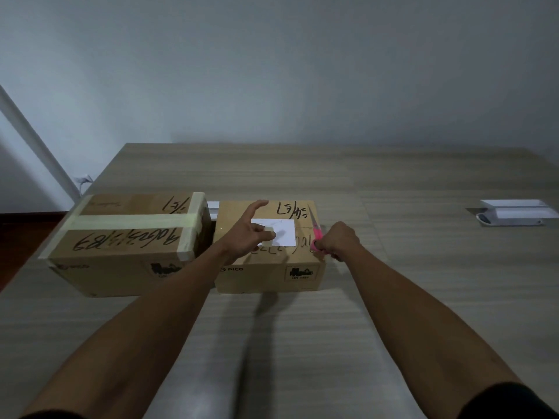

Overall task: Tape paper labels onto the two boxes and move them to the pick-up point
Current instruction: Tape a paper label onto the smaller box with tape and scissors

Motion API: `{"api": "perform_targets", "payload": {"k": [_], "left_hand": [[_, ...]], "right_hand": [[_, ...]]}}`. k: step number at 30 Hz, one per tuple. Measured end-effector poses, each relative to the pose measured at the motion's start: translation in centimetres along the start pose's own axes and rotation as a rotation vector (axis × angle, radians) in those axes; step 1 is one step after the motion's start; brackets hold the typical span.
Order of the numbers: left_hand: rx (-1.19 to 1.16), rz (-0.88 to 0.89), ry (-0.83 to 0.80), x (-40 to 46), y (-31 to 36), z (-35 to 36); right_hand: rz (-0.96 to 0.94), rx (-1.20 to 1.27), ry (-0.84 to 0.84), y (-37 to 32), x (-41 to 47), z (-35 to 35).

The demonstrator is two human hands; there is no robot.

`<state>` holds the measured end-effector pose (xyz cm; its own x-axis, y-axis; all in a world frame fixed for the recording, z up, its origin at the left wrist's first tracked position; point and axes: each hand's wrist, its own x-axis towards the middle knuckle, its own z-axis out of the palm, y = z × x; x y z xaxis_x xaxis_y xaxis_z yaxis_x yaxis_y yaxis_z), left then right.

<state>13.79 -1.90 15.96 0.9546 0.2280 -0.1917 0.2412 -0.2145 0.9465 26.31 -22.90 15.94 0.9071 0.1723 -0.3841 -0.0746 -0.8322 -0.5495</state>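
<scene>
Label lies flimsy on the right box top, your left hand pressing tape flat-fingered, right hand gripping pink scissors beside it; press its edges.

Two brown cardboard boxes, left one banded with pale cream tape, both scrawled in black marker. White paper label on the right box. Pink-handled scissors. Grey-brown wood-grain table, lower frame.

Left hand flat on paper label atop right box, right hand around pink scissors.
</scene>
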Motion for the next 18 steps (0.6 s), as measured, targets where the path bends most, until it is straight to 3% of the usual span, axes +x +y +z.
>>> {"api": "perform_targets", "payload": {"k": [5,18], "left_hand": [[0.023,0.0,0.029,0.1,-0.2,0.6],[0.047,0.011,0.017,0.6,-1.3,1.5]], "right_hand": [[0.113,0.255,-0.031,0.0,0.5,0.9],[0.154,0.084,-0.217,-0.9,1.8,0.5]]}}
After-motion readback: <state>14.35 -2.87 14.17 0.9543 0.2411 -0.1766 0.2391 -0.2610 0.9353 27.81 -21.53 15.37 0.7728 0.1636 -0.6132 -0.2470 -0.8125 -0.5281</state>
